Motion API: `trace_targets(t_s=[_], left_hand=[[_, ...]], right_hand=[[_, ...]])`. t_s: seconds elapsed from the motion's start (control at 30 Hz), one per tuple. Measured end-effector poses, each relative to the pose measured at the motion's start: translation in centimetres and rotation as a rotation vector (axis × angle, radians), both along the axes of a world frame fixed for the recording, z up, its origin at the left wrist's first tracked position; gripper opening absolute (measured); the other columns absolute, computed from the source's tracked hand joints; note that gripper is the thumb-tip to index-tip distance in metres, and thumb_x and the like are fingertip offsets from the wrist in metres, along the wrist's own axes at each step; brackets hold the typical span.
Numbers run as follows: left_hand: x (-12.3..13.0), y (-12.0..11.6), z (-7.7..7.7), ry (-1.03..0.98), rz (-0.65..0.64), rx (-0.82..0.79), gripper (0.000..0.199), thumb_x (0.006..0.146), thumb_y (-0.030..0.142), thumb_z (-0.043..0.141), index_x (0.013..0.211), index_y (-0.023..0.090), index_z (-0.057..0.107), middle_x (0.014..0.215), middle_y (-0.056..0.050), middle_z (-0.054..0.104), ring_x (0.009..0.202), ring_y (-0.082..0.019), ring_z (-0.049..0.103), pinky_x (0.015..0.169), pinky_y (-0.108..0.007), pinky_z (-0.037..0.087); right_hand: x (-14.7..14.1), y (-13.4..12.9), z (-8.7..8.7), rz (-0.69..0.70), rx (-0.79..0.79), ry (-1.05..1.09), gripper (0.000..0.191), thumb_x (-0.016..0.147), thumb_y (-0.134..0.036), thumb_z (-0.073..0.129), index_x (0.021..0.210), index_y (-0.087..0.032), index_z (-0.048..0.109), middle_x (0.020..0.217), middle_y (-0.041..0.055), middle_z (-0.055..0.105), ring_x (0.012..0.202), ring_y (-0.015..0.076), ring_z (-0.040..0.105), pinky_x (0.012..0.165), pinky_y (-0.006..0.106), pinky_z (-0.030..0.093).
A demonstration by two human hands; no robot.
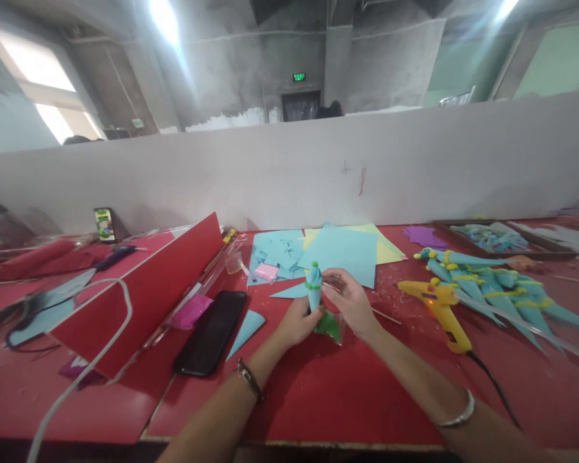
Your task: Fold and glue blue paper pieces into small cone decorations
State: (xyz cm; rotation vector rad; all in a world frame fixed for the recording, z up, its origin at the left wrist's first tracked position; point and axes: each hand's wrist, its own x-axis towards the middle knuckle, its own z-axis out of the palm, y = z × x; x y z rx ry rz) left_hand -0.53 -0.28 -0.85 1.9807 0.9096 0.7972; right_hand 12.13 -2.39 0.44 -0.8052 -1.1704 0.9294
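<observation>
Pale-blue paper forms the little cone [314,298], trimmed with a green band and topped by a green ball [315,264]. Taking the cone as the dial's centre and 12 as away from the person, its long axis runs roughly from 12 to 6, ball end at 12, tapering end at 6.

At 7 o'clock the left hand [296,323] grips the lower part between thumb and fingers. It is the nearer hand, touching the cone directly. The right hand [354,306] sits just beside it at 3 o'clock, fingers bent towards the trimmed upper part; whether they touch the band or pinch something small, I cannot tell. So the decorated end lies at about 9 o'clock from the right fingertips.

Below, at 5 o'clock, is a clear packet with green contents [329,326]. A yellow glue gun [434,299] lies well apart at 3 o'clock, nozzle pointing back towards the cone, with a pile of trimmed blue cones [504,289] beyond it. At 8 o'clock are a cut blue paper piece [246,332] and, farther out, a black smartphone [210,334]; blue sheets [350,254] lie at 1 o'clock.
</observation>
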Motion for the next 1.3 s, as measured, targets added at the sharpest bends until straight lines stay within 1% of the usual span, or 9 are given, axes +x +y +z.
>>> trace_targets(t_s=[0.13,0.27,0.37,0.47,0.6,0.8,1.07,1.17,1.3], left_hand=[[-0.2,0.0,0.2,0.021,0.019,-0.028,0.016,0.072,0.026,0.036,0.058,0.017,0.037,0.056,0.003,0.037,0.056,-0.01,0.036,0.051,-0.02,0.03],[-0.4,0.3,-0.2,-0.009,0.027,-0.098,0.018,0.074,0.028,0.035,0.059,0.018,0.035,0.053,0.004,0.035,0.054,-0.01,0.035,0.05,-0.021,0.029],[-0.6,0.5,-0.4,-0.028,0.03,-0.121,0.018,0.075,0.029,0.034,0.061,0.019,0.034,0.053,0.005,0.033,0.053,-0.009,0.034,0.05,-0.021,0.028],[-0.7,0.6,-0.3,0.031,0.045,-0.091,0.018,0.076,0.029,0.035,0.062,0.018,0.037,0.057,0.004,0.037,0.056,-0.01,0.037,0.052,-0.022,0.03],[-0.9,0.7,-0.2,0.139,0.113,-0.049,0.017,0.076,0.029,0.036,0.066,0.016,0.042,0.063,0.002,0.044,0.06,-0.012,0.041,0.056,-0.023,0.032],[-1.1,0.9,-0.2,0.204,0.226,-0.015,0.02,0.077,0.031,0.035,0.066,0.016,0.043,0.062,0.0,0.048,0.06,-0.014,0.045,0.056,-0.024,0.031],[-1.1,0.8,0.0,0.255,0.314,0.0,0.021,0.078,0.03,0.036,0.07,0.016,0.049,0.062,-0.001,0.051,0.06,-0.014,0.048,0.056,-0.023,0.031],[-1.1,0.8,0.0,0.22,0.341,0.02,0.022,0.078,0.03,0.036,0.069,0.015,0.05,0.064,-0.002,0.053,0.062,-0.015,0.049,0.057,-0.023,0.031],[-1.2,0.7,0.0,0.166,0.361,0.023,0.024,0.079,0.032,0.035,0.069,0.016,0.05,0.063,-0.002,0.053,0.061,-0.015,0.049,0.057,-0.024,0.032]], right_hand=[[1.0,0.2,0.1,-0.084,0.023,-0.145,0.017,0.075,-0.035,0.052,0.085,-0.021,0.053,0.085,0.0031,0.059,0.085,0.0168,0.056,0.08,0.031,0.045],[2.6,0.2,0.5,-0.153,0.063,-0.593,0.008,0.075,-0.022,0.044,0.072,-0.02,0.051,0.07,0.0001,0.055,0.067,0.014,0.052,0.063,0.025,0.041],[3.8,-0.2,1.4,-0.053,0.006,-0.997,0.011,0.07,-0.015,0.042,0.062,-0.02,0.048,0.056,-0.0029,0.049,0.053,0.0108,0.044,0.054,0.023,0.033],[4.9,-1.0,2.3,0.146,-0.114,-1.189,0.007,0.068,-0.016,0.045,0.064,-0.019,0.049,0.057,-0.0032,0.05,0.053,0.0098,0.043,0.051,0.022,0.03],[5.4,-1.7,2.6,0.402,-0.238,-1.139,0.021,0.064,-0.021,0.055,0.085,-0.021,0.052,0.074,-0.0014,0.055,0.059,0.0102,0.047,0.051,0.02,0.034],[4.3,-1.1,1.7,0.422,-0.215,-0.913,0.02,0.072,-0.028,0.054,0.089,-0.019,0.051,0.086,0.0014,0.056,0.073,0.0125,0.051,0.065,0.024,0.04],[2.4,-0.5,0.3,0.338,-0.25,-0.7,0.012,0.073,-0.024,0.054,0.083,-0.018,0.051,0.08,0.0001,0.053,0.068,0.0114,0.05,0.063,0.024,0.043],[2.6,-0.2,-0.1,0.333,-0.317,-0.53,0.024,0.073,-0.026,0.054,0.096,-0.019,0.049,0.095,0.0035,0.052,0.077,0.0129,0.053,0.069,0.027,0.045],[3.6,-0.4,0.0,0.527,-0.332,-0.517,0.05,0.066,-0.025,0.064,0.112,-0.021,0.045,0.11,0.0061,0.049,0.094,0.0165,0.052,0.08,0.03,0.044]])
